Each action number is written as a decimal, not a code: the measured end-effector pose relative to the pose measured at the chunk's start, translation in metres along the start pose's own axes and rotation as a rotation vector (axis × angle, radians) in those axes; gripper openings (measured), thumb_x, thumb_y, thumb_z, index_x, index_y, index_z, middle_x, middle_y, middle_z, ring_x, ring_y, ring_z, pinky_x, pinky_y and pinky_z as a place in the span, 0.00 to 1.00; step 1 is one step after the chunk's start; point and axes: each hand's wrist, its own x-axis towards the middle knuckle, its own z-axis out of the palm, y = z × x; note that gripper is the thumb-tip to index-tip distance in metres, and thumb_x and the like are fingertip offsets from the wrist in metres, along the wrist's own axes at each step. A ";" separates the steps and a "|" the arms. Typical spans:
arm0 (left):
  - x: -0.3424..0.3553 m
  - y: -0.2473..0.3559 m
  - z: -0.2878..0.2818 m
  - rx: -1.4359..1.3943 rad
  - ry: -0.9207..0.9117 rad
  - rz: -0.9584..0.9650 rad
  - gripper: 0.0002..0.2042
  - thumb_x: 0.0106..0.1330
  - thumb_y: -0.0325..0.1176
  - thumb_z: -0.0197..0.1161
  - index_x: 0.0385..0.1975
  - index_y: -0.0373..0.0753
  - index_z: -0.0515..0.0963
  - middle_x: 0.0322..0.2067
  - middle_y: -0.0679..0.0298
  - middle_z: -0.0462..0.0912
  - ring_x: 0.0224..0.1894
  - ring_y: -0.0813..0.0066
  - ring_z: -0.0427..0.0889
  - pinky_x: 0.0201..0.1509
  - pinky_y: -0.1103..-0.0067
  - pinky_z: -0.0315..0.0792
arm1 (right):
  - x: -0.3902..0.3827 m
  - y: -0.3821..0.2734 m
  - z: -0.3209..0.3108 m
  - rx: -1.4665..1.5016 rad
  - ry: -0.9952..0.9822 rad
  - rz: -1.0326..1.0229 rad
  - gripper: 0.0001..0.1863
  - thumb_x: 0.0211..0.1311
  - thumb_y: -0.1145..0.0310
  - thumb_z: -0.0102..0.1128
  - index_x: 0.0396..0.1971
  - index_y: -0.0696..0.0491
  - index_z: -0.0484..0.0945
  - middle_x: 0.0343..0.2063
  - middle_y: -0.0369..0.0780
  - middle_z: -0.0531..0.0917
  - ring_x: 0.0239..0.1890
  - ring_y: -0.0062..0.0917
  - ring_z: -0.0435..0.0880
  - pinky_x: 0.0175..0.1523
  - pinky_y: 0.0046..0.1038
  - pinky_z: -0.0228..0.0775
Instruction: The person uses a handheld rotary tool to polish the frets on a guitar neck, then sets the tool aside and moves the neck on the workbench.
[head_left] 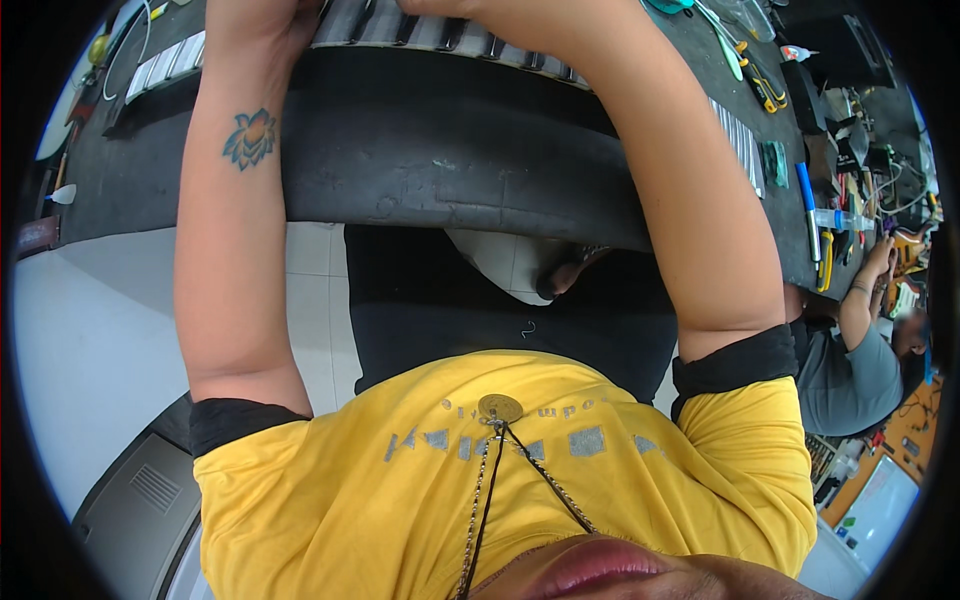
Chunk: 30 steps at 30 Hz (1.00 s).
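Observation:
A piano-style keyboard [440,36] with white and black keys lies across the dark worktop, along the top edge of the head view. Both my forearms reach forward over it. My left hand [292,14] is at the keys left of the middle, mostly cut off by the picture's edge. My right hand [445,8] is bent inward over the keys close to it, and only its heel and wrist side show. The fingers of both hands are out of the picture, so whether they hold or press anything is hidden.
On the right of the worktop lie yellow-and-black pliers [762,82], a blue pen-like tool [807,205] and a yellow-handled tool [826,260]. Beyond, another person in a grey shirt [850,375] works near an orange guitar body [908,248]. A grey case [135,515] stands lower left.

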 end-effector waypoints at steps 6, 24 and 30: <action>0.038 -0.009 -0.039 0.218 -0.187 0.185 0.10 0.64 0.41 0.72 0.33 0.44 0.79 0.21 0.72 0.78 0.14 0.84 0.69 0.16 0.85 0.59 | 0.017 0.009 0.008 -0.012 0.009 -0.083 0.16 0.52 0.68 0.70 0.37 0.64 0.85 0.23 0.49 0.85 0.24 0.32 0.84 0.34 0.33 0.77; 0.041 -0.004 -0.050 0.129 -0.166 0.200 0.11 0.63 0.44 0.70 0.29 0.45 0.79 0.18 0.74 0.76 0.10 0.86 0.63 0.13 0.85 0.52 | 0.017 -0.017 0.016 -0.009 -0.010 -0.002 0.18 0.53 0.67 0.70 0.40 0.65 0.85 0.22 0.45 0.84 0.23 0.25 0.82 0.31 0.30 0.74; 0.029 -0.005 -0.044 0.088 -0.163 0.237 0.10 0.64 0.43 0.69 0.31 0.45 0.79 0.19 0.73 0.77 0.11 0.86 0.65 0.13 0.87 0.55 | 0.014 -0.025 0.018 -0.020 -0.002 -0.077 0.18 0.53 0.67 0.70 0.39 0.65 0.85 0.21 0.44 0.83 0.20 0.24 0.80 0.28 0.29 0.74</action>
